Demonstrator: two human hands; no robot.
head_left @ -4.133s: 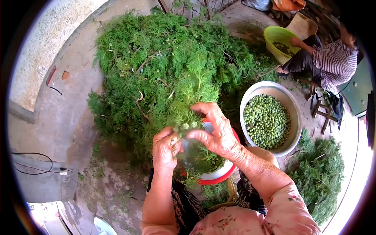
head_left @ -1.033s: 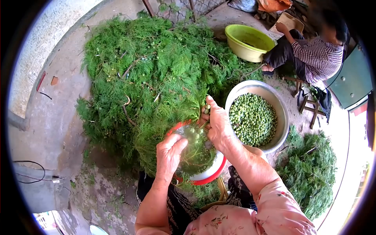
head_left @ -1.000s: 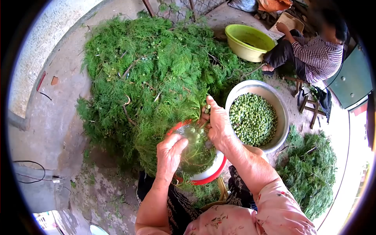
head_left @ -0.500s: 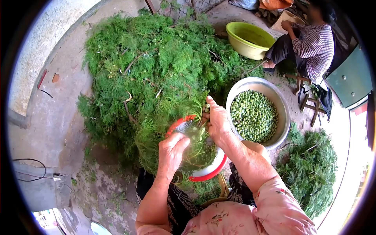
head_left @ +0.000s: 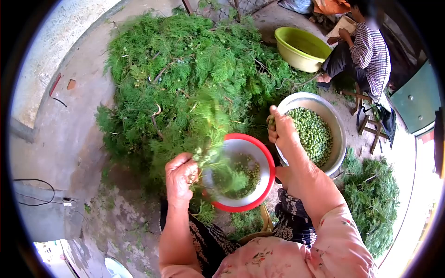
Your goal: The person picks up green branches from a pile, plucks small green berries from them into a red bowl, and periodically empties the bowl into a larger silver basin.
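Note:
My left hand (head_left: 180, 178) is closed around a leafy sprig (head_left: 208, 127) with fine, feathery green foliage and round green berries near my fingers. The sprig is blurred and partly overhangs a red-rimmed basin (head_left: 265, 194), which holds a layer of green berries (head_left: 252, 173). My right hand (head_left: 283, 129) is over the left rim of a metal bowl (head_left: 337, 113), its fingers curled around a bit of green that looks like berries. Small round green berries (head_left: 315, 134) fill much of that bowl.
A large heap of cut green branches (head_left: 185, 69) lies ahead. Behind it stands a yellow-green tub (head_left: 296, 58). At the back right a person in a checked shirt (head_left: 371, 55) sits low, near a wooden stool (head_left: 371, 127). Another pile of foliage (head_left: 371, 201) lies at right.
My hands have moved apart: the right one went rightward to the metal bowl, the left one slightly left with the sprig. The red-rimmed basin is now less covered.

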